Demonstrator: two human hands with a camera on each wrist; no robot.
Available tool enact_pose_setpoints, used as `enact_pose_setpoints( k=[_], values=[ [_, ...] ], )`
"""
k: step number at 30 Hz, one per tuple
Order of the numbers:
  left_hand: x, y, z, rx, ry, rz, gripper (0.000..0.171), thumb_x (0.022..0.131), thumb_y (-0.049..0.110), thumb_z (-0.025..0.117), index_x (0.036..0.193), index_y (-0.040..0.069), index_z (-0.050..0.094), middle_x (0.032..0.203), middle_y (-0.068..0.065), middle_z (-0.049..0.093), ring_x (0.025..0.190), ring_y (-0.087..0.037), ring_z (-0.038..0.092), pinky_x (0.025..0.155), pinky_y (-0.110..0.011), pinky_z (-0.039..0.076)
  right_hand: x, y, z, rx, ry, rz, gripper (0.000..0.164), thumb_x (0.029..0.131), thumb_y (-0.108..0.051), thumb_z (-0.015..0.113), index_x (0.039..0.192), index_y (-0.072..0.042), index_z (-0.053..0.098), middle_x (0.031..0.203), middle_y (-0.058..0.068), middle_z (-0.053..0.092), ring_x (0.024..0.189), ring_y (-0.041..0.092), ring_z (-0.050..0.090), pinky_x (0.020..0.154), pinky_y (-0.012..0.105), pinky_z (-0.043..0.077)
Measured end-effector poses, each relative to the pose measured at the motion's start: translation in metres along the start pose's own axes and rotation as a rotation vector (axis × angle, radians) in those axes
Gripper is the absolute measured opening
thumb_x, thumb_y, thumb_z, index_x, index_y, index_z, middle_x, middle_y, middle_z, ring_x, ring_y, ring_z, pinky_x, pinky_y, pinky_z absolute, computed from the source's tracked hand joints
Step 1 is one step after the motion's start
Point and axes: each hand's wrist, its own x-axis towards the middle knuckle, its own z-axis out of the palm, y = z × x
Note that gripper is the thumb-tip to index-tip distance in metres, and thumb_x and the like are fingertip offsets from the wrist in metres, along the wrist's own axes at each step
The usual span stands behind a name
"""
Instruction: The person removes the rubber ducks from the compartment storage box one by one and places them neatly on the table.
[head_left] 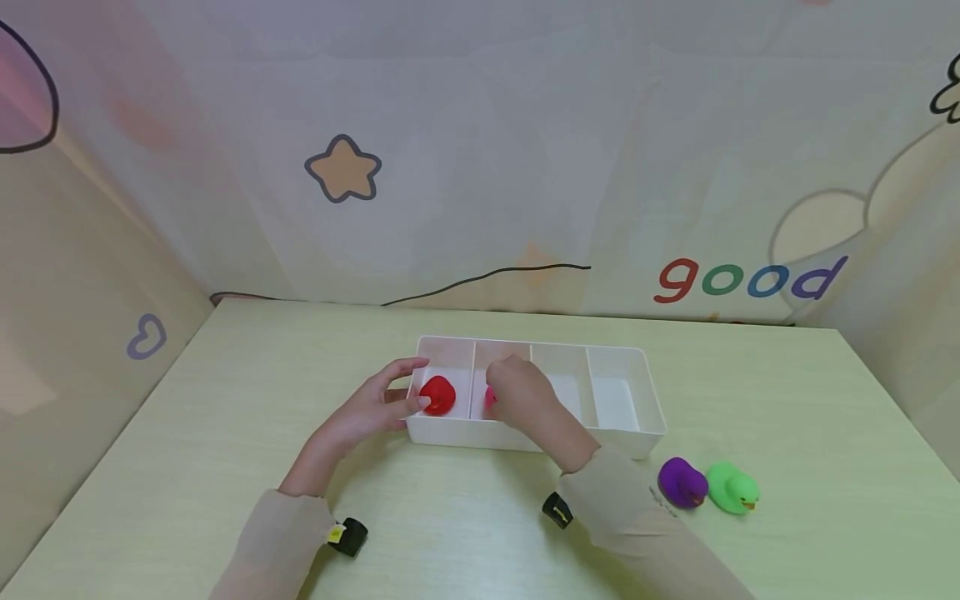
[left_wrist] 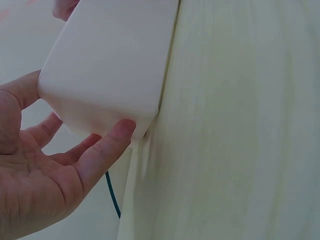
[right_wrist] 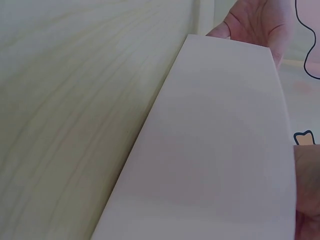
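Note:
A white box (head_left: 472, 433) with a row of open compartments lies lengthwise on the table. My left hand (head_left: 378, 398) grips its left end, thumb at the rim and fingers spread on the end wall (left_wrist: 95, 117). Inside the leftmost compartment sits a red rubber duck (head_left: 438, 395), close by the thumb. My right hand (head_left: 525, 396) reaches down into the second compartment with curled fingers, holding a pink toy (head_left: 491, 397) that is mostly hidden under the hand. In the right wrist view the box's front wall (right_wrist: 210, 130) covers the fingertips.
A purple rubber duck (head_left: 682, 483) and a green rubber duck (head_left: 732, 488) stand side by side on the table, right of the box and near the right sleeve (head_left: 622, 508). Behind the table (head_left: 225, 392) hangs a printed cloth backdrop (head_left: 480, 167).

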Motion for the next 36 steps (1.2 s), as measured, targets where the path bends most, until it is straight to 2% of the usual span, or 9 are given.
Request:
enact_pose_setpoints(
  k=[4,7,10,14,18,24,30,36],
  values=[
    [-0.001,0.001,0.001,0.003,0.002,0.000,0.058,0.087,0.019,0.062,0.138,0.020,0.035,0.143,-0.013,0.024,0.121,-0.035,0.040,0.080,-0.040,0.051,0.000,0.001,0.000,0.009,-0.004,-0.004,0.021,0.071,0.003,0.066,0.057,-0.005,0.053,0.053,0.003,0.046,0.054,0.017,0.041,0.046,0.025,0.036],
    [-0.001,0.002,0.001,0.003,0.003,0.001,0.058,0.087,0.018,0.062,0.138,0.020,0.035,0.143,-0.013,0.024,0.121,-0.035,0.041,0.080,-0.040,0.052,-0.001,0.003,-0.001,0.069,-0.003,-0.002,0.012,0.071,0.000,0.071,0.065,-0.003,0.061,0.056,0.002,0.050,0.057,0.016,0.043,0.049,0.023,0.038],
    [-0.001,0.002,0.002,0.006,0.003,0.003,0.058,0.087,0.019,0.062,0.138,0.019,0.035,0.143,-0.013,0.024,0.121,-0.035,0.040,0.080,-0.040,0.052,-0.004,0.007,-0.004,0.187,0.036,-0.004,0.010,0.070,-0.003,0.074,0.069,-0.004,0.064,0.057,0.001,0.052,0.059,0.016,0.045,0.051,0.022,0.040],
    [-0.001,0.002,0.001,0.016,0.003,0.005,0.057,0.087,0.019,0.062,0.138,0.019,0.035,0.143,-0.013,0.024,0.122,-0.036,0.040,0.081,-0.040,0.051,-0.011,0.014,-0.013,0.356,0.124,-0.043,0.012,0.070,-0.003,0.074,0.081,-0.004,0.069,0.069,0.003,0.061,0.065,0.015,0.052,0.056,0.021,0.045],
    [-0.001,0.001,0.001,0.024,0.006,0.004,0.058,0.087,0.020,0.062,0.138,0.019,0.035,0.143,-0.014,0.025,0.122,-0.036,0.040,0.081,-0.040,0.051,-0.022,0.020,-0.021,0.508,0.182,-0.081,0.025,0.071,-0.003,0.073,0.096,0.000,0.069,0.087,0.008,0.068,0.076,0.018,0.060,0.066,0.025,0.052],
    [-0.001,0.000,0.001,0.018,0.001,0.006,0.057,0.087,0.020,0.062,0.137,0.019,0.036,0.143,-0.014,0.024,0.123,-0.036,0.039,0.081,-0.040,0.051,-0.037,0.031,-0.028,0.703,0.212,-0.051,0.033,0.071,-0.003,0.075,0.103,0.002,0.067,0.098,0.013,0.067,0.084,0.024,0.064,0.072,0.037,0.054],
    [-0.001,-0.001,0.000,0.009,-0.006,0.009,0.057,0.087,0.021,0.062,0.138,0.020,0.035,0.144,-0.014,0.023,0.123,-0.035,0.040,0.081,-0.040,0.051,-0.056,0.041,-0.038,0.812,0.235,-0.008,0.036,0.070,0.001,0.075,0.104,0.002,0.066,0.102,0.014,0.066,0.085,0.024,0.065,0.072,0.030,0.054],
    [0.000,-0.002,0.000,0.013,0.003,0.000,0.057,0.087,0.021,0.062,0.138,0.021,0.036,0.144,-0.013,0.023,0.123,-0.035,0.039,0.081,-0.041,0.051,-0.078,0.055,-0.050,0.841,0.225,0.074,0.034,0.072,-0.001,0.074,0.106,0.000,0.066,0.103,0.012,0.065,0.088,0.023,0.063,0.071,0.026,0.053]
  ],
)
